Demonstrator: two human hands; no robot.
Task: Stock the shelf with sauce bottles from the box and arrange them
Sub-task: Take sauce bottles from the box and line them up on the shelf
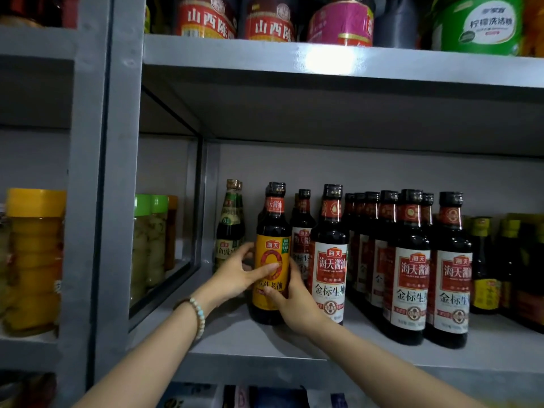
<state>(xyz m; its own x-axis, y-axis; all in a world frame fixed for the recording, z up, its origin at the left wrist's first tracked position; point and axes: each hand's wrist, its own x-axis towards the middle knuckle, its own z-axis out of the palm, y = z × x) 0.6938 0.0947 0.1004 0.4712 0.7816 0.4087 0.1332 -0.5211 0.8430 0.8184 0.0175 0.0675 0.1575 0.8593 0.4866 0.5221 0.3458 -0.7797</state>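
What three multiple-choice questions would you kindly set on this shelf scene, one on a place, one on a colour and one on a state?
1. Where does the yellow-label bottle stand?
A. on the top shelf
B. on the middle shelf, left of the white-label bottles
C. in a box

2. What colour is the lid of the far-left jar?
A. green
B. red
C. yellow

3. What are the left hand and right hand doing?
A. both grip the yellow-label bottle
B. both hang free
C. only the left touches it

Answers: B, its base rests on that board; C, the lid shows yellow; A, fingers of both curl round its body.
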